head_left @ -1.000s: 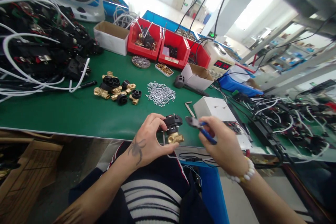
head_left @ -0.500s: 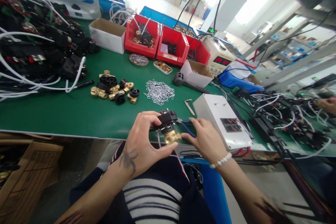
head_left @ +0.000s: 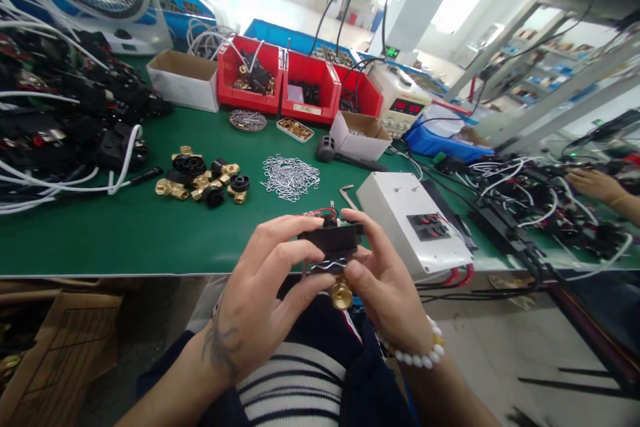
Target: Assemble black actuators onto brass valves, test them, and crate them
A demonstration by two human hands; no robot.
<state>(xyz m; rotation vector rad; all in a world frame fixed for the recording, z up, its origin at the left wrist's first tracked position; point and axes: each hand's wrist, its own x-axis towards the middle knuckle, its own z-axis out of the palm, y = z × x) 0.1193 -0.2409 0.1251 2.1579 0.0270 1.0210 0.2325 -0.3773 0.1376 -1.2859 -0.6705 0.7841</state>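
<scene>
Above the front edge of the bench, both hands hold one black-housed valve assembly (head_left: 333, 240) with a brass fitting (head_left: 341, 295) pointing down toward me. My left hand (head_left: 273, 280) grips its left side, fingers on top of the housing and thumb below. My right hand (head_left: 387, 280) closes on the right side, its thumb beside the brass and its index finger at the upper corner. Red wire and a small metal pin show on top of the housing. No pliers can be made out; the right palm is hidden. Beyond the hands lies a pile of wire clips (head_left: 290, 177).
Brass valves with black caps (head_left: 203, 177) lie left of the clips. Red bins (head_left: 250, 77), a dish of pins (head_left: 247, 121) and a white carton (head_left: 361, 135) stand behind. A grey switch box (head_left: 415, 220) sits at right, near another person's hand (head_left: 595, 185).
My right hand has gone from blue-handled pliers to gripping the valve assembly's right side. The assembly has turned and come closer to me. The whole view has shifted slightly.
</scene>
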